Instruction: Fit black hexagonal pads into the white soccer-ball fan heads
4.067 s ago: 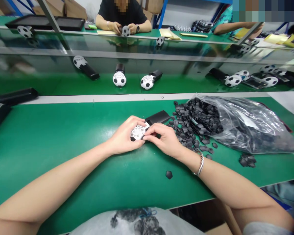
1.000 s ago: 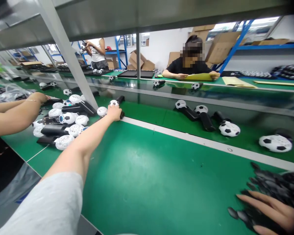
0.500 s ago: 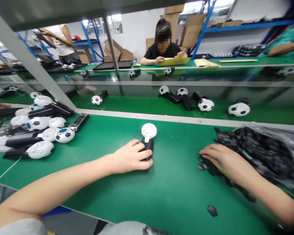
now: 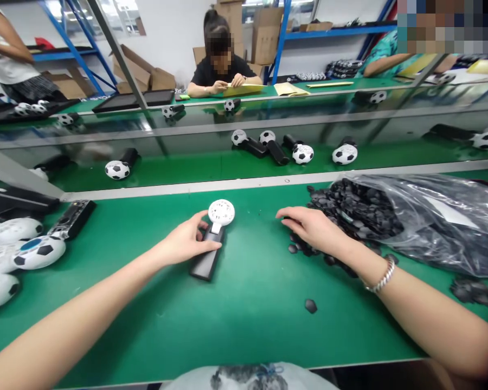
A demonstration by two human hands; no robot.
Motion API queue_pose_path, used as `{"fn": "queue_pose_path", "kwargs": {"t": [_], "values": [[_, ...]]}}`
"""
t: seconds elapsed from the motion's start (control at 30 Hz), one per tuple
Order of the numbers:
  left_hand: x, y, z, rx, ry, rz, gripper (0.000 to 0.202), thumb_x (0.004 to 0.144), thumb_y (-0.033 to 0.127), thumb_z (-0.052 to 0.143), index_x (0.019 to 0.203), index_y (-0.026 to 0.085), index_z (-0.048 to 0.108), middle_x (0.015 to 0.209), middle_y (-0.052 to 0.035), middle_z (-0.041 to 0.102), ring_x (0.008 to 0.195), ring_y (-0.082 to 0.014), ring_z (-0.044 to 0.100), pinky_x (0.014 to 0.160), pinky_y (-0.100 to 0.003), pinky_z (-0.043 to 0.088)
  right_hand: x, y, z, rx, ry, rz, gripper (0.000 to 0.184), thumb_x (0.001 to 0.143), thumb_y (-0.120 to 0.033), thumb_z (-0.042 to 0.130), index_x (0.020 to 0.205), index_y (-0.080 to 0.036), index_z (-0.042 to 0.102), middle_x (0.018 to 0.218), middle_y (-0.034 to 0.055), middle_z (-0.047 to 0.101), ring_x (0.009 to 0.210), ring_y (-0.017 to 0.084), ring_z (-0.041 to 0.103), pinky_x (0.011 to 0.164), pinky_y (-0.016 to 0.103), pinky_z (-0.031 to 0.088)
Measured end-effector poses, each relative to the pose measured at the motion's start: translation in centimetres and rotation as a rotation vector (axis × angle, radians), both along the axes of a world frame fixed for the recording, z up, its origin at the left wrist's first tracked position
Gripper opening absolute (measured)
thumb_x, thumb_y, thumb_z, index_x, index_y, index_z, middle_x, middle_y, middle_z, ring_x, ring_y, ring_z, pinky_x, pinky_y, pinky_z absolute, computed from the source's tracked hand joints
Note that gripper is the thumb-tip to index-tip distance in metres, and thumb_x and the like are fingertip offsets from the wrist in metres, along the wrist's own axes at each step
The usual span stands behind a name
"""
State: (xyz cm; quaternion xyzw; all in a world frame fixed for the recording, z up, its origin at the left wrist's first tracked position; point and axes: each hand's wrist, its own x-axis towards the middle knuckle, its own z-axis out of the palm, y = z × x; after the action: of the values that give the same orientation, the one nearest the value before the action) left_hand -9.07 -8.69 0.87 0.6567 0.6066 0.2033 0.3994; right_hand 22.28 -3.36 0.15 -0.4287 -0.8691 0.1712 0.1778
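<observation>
A hand-held fan [image 4: 212,238] with a white round head and a black handle lies on the green table [image 4: 244,319] in front of me. My left hand [image 4: 186,242] rests on its handle, fingers curled round it. My right hand [image 4: 312,227] lies palm down on a heap of small black pieces [image 4: 350,208] spilling from a clear plastic bag [image 4: 435,216]; its fingers are bent into the pieces and what they hold is hidden. One loose black piece [image 4: 310,306] lies nearer me.
More fans [image 4: 32,252] with white or football-patterned heads are piled at the left edge. Finished football fans [image 4: 303,154] lie on the conveyor belt behind a metal rail. People sit and stand at a far bench [image 4: 222,65].
My left hand fetched a white-headed fan from the left pile and drew it to the middle of the table. My right hand stayed on the black pieces. The view swung back to centre.
</observation>
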Motion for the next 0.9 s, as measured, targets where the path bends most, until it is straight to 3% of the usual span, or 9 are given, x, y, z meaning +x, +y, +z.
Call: {"fn": "queue_pose_path", "kwargs": {"t": [0.1, 0.17, 0.33, 0.4, 0.53, 0.67, 0.8, 0.9], "values": [[2.1, 1.0, 0.3, -0.009, 0.053, -0.098, 0.08, 0.056, 0.038, 0.076, 0.125, 0.015, 0.042, 0.095, -0.0077, 0.053, 0.07, -0.0207, 0.053, 0.058, -0.027, 0.044, -0.2, -0.6, 0.6, -0.167, 0.132, -0.071, 0.016, 0.085, -0.029, 0.048, 0.09, -0.02, 0.061, 0.074, 0.0014, 0.063, 0.063, 0.017, 0.059, 0.06, 0.029, 0.048], [3.6, 1.0, 0.7, 0.081, 0.159, -0.201, 0.07, 0.057, 0.026, 0.072, 0.121, 0.014, 0.046, 0.093, -0.0068, 0.049, 0.075, -0.0209, 0.052, 0.062, -0.027, 0.045, -0.2, -0.9, 0.8, -0.23, 0.214, -0.103, 0.018, 0.082, -0.03, 0.053, 0.095, -0.019, 0.061, 0.074, 0.0015, 0.063, 0.062, 0.016, 0.059, 0.059, 0.027, 0.048], [6.8, 0.0, 0.7, 0.558, 0.627, -0.368, 0.06, 0.071, 0.002, 0.04, 0.129, 0.016, 0.037, 0.097, -0.0119, 0.045, 0.086, -0.0247, 0.047, 0.072, -0.035, 0.044, -0.1, -1.3, 1.0, 0.012, 0.252, 0.004, 0.022, 0.087, -0.029, 0.047, 0.091, -0.019, 0.067, 0.088, 0.0059, 0.062, 0.083, 0.018, 0.058, 0.076, 0.031, 0.047], [7.3, -0.4, 0.6, 0.647, 0.67, -0.378, 0.057, 0.075, 0.003, 0.038, 0.131, 0.017, 0.036, 0.106, -0.0144, 0.044, 0.095, -0.028, 0.044, 0.078, -0.041, 0.043, -0.1, -1.3, 1.0, 0.064, 0.25, 0.003, 0.024, 0.088, -0.029, 0.046, 0.09, -0.019, 0.067, 0.089, 0.0065, 0.062, 0.084, 0.019, 0.058, 0.077, 0.031, 0.047], [7.1, -0.7, 1.3, 0.513, 0.447, -0.408, 0.062, 0.075, 0.02, 0.059, 0.131, 0.025, 0.034, 0.127, -0.0106, 0.038, 0.113, -0.0315, 0.039, 0.089, -0.044, 0.038, -0.2, -1.3, 0.8, 0.069, 0.235, -0.052, 0.025, 0.088, -0.027, 0.046, 0.104, -0.02, 0.064, 0.087, 0.0045, 0.063, 0.081, 0.019, 0.058, 0.077, 0.032, 0.047], [6.3, -0.3, 2.0, 0.284, 0.269, -0.384, 0.064, 0.072, 0.03, 0.068, 0.129, 0.026, 0.039, 0.123, -0.0055, 0.048, 0.106, -0.0303, 0.047, 0.09, -0.039, 0.037, -0.4, -1.4, 0.8, 0.07, 0.229, -0.017, 0.024, 0.089, -0.025, 0.044, 0.101, -0.018, 0.063, 0.089, 0.0052, 0.063, 0.083, 0.018, 0.058, 0.077, 0.03, 0.046], [5.8, -0.2, 2.0, 0.074, 0.185, -0.462, 0.054, 0.068, 0.038, 0.074, 0.116, 0.026, 0.052, 0.105, -0.0022, 0.058, 0.088, -0.0251, 0.056, 0.071, -0.028, 0.041, -0.4, -1.7, 0.9, -0.022, 0.286, -0.063, 0.014, 0.085, -0.026, 0.05, 0.088, -0.018, 0.061, 0.08, 0.0018, 0.063, 0.071, 0.015, 0.057, 0.065, 0.026, 0.045], [6.2, -0.3, 1.9, 0.154, 0.369, -0.445, 0.044, 0.065, 0.029, 0.077, 0.102, 0.023, 0.055, 0.094, -0.002, 0.058, 0.08, -0.0239, 0.055, 0.061, -0.026, 0.038, -0.3, -1.7, 1.0, 0.001, 0.344, -0.054, 0.012, 0.084, -0.026, 0.052, 0.082, -0.018, 0.061, 0.078, 0.002, 0.061, 0.071, 0.014, 0.055, 0.064, 0.024, 0.044]]}}
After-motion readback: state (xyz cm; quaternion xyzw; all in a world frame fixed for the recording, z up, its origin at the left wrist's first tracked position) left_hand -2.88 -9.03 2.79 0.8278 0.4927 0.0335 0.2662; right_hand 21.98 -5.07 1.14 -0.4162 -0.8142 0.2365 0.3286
